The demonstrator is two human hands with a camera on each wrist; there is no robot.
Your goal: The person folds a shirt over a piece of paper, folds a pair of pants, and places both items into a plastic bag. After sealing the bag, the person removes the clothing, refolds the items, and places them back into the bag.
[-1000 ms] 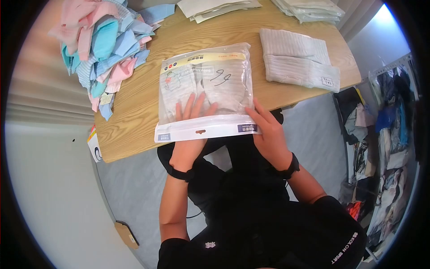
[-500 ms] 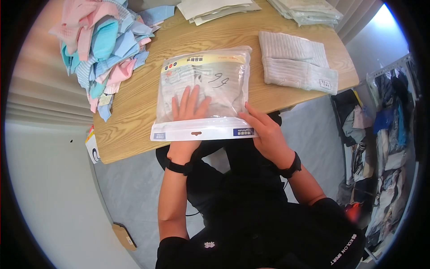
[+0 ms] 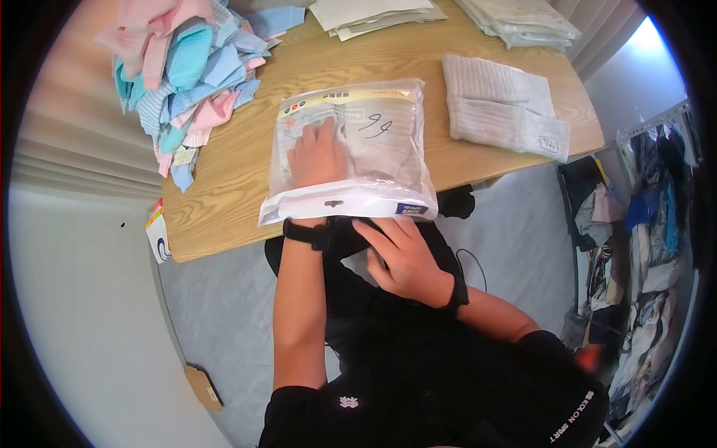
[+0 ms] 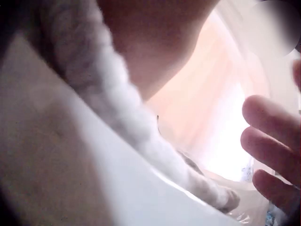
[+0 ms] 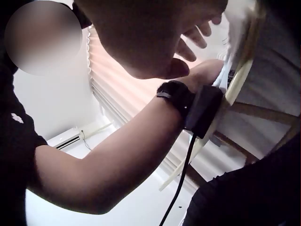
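A clear zip bag [image 3: 392,160] with a white header strip lies at the table's front edge, with white ribbed garments inside. My left hand [image 3: 320,155] reaches in under the header, its fingers over the garment on the left side; its wrist comes out below the strip. In the left wrist view, a rolled white garment edge [image 4: 117,89] lies beside the large dark shape of a hand. My right hand [image 3: 407,261] is just below the header near my left wrist, fingers extended and holding nothing; in the right wrist view the hand [image 5: 155,37] hangs above the left forearm.
A folded white ribbed garment [image 3: 504,108] lies to the right on the table [image 3: 224,213]. Pink, blue and teal clothes [image 3: 187,82] are heaped at the left. Paper-like sheets [image 3: 373,15] and bagged items [image 3: 519,22] lie at the back. Clothes [image 3: 650,201] hang on a rack to the right.
My left hand has moved farther up inside the bag. My right hand has let go of the bag's right edge and moved left and down, near my left wrist.
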